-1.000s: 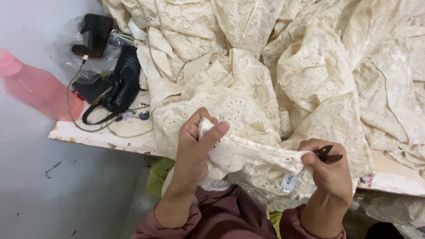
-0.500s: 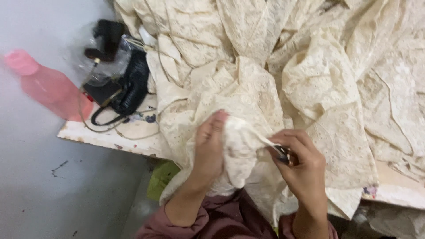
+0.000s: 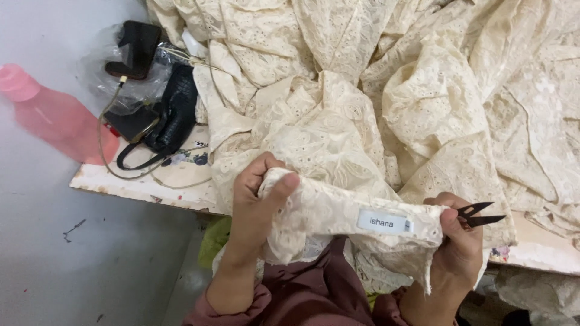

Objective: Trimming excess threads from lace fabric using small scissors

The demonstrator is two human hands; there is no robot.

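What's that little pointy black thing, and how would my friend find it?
Start at the big heap of cream lace fabric on the table, then come down to the stretched strip of lace with a small white label. At its end, the right hand holds small black thread snips. Their two sharp dark blades are the only black thing on that side.

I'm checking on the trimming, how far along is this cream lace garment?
Done: cannot tell; no cut threads show. In hand: left hand and right hand stretch the garment's band, its sewn white label facing up, black thread snips in the right. Left: a heap of cream lace fabric covers the table.
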